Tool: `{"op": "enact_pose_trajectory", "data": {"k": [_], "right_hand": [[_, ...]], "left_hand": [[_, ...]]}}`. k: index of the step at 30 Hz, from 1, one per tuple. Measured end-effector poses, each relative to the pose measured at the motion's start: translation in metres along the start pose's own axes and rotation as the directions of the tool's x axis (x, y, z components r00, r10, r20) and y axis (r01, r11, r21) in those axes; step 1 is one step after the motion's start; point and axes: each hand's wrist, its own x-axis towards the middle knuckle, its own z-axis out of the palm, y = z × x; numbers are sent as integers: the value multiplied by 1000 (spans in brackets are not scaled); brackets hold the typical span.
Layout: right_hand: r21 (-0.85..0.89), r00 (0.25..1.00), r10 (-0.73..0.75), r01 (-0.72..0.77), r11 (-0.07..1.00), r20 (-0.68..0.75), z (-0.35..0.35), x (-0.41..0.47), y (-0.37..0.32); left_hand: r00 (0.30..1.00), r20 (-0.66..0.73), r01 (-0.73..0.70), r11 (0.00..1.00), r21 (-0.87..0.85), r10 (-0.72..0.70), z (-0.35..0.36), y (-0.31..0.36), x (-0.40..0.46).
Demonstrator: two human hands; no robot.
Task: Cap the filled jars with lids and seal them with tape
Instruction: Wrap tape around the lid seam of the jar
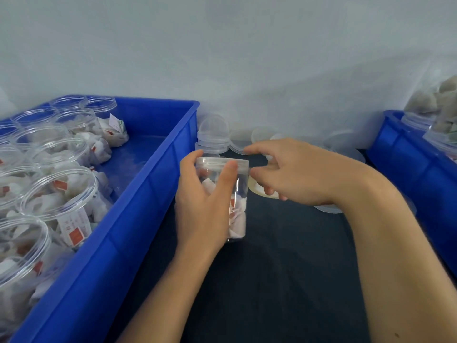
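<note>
**Head view: taping the lid seam on a capped jar**

Head camera looks down on the left hand (205,199), whose fingers (223,179) curl round a clear jar (237,201), the thumb pressing up against the lid's edge. The right hand (291,172) sits just right of the jar, fingers bent and part-spread near the lid (222,161); whether they pinch a strip of tape I cannot tell, since any clear film is lost in blur. A tan tape roll (257,190) lies just right of the jar, under that hand.

To do this step well, I judge the left hand should turn the jar steadily while the right lays tape flat over the seam, keeping tension so the film does not wrinkle.

The jar is a smooth, transparent cylinder, packed with soft white sachets. Behind the jar lie translucent spare lids (214,142) on the dark worktop (284,268). Left of the jar, a glossy blue crate (138,219) holds open filled jars (59,194); well right of it stands a second blue crate (408,164).
</note>
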Motion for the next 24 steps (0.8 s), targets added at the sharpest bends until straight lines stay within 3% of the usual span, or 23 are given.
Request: {"op": "enact_pose_trajectory", "data": {"k": [13,24], "right_hand": [[158,995,64,-51,986,-81,14,13,6],[89,997,51,-46,995,-59,17,15,12]], "left_hand": [[999,-22,43,993,-114,-46,-6,-8,11],[995,70,90,971,-222,-76,-8,-9,11]]}}
